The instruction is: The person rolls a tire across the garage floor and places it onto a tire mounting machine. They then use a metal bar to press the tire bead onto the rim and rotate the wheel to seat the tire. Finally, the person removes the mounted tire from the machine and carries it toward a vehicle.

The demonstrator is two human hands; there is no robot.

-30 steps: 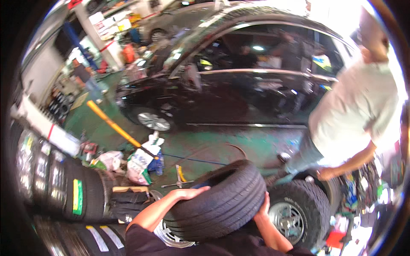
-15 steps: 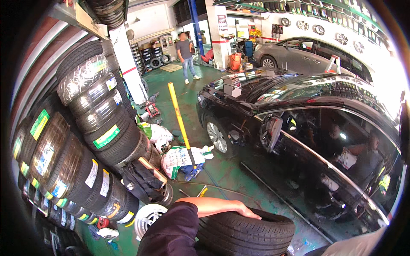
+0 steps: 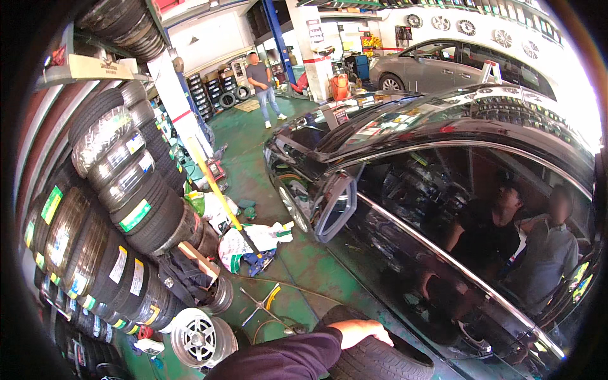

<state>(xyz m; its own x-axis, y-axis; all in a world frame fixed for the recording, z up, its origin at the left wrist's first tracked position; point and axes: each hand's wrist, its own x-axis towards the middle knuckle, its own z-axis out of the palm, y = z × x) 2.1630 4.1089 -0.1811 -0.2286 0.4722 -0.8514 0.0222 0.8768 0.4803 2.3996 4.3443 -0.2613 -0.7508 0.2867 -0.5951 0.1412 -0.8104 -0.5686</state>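
At the lower middle, my left hand [image 3: 368, 332] reaches in from a dark sleeve and grips the edge of a black car tire [image 3: 380, 364]. Its fingers curl over the rim of the tire's opening. Dark rubber shows on both sides of the forearm, and the tire's lower part is cut off by the frame. My right hand is outside the picture. Left of the tire, a four-way lug wrench [image 3: 261, 305] lies on the green floor beside a bent yellow piece [image 3: 272, 296]. A silver alloy wheel [image 3: 195, 339] rests farther left.
A black car [image 3: 405, 244] with a protruding side mirror [image 3: 339, 209] stands close on the right. Stacked tires [image 3: 136, 209] line the left. A long yellow handle [image 3: 215, 187] slants up near white sacks [image 3: 244, 240]. A person [image 3: 259, 82] stands farther back; a hose [image 3: 304, 290] crosses the floor.
My view has shifted, bringing the mirror nearer and more of the alloy wheel and lug wrench into sight. The tire and my left hand sit lower, with the grip kept.
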